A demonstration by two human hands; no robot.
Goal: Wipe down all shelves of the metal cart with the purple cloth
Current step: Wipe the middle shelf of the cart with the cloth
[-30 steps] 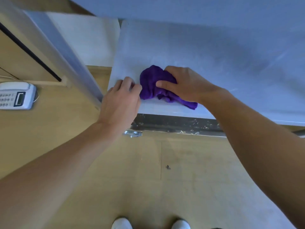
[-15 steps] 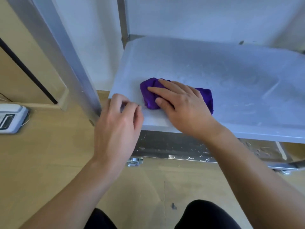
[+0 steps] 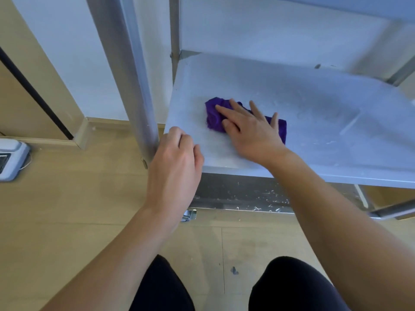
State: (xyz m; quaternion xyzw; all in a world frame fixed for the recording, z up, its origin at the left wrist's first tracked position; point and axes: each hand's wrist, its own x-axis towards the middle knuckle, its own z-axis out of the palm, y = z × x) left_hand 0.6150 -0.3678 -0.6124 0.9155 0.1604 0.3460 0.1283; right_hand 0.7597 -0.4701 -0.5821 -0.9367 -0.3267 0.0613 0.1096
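Right hand (image 3: 251, 133) flat on crumpled purple cloth (image 3: 213, 117), metal shelf (image 3: 325, 131); left hand (image 3: 175, 162) grip unclear.

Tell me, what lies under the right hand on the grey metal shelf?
A crumpled purple cloth, pressed flat by the right hand onto the grey metal shelf. Its ends poke out on both sides; its middle and the shelf patch beneath are covered.

Matt metal shelf (image 3: 314, 131), soft purple cloth (image 3: 213, 117)
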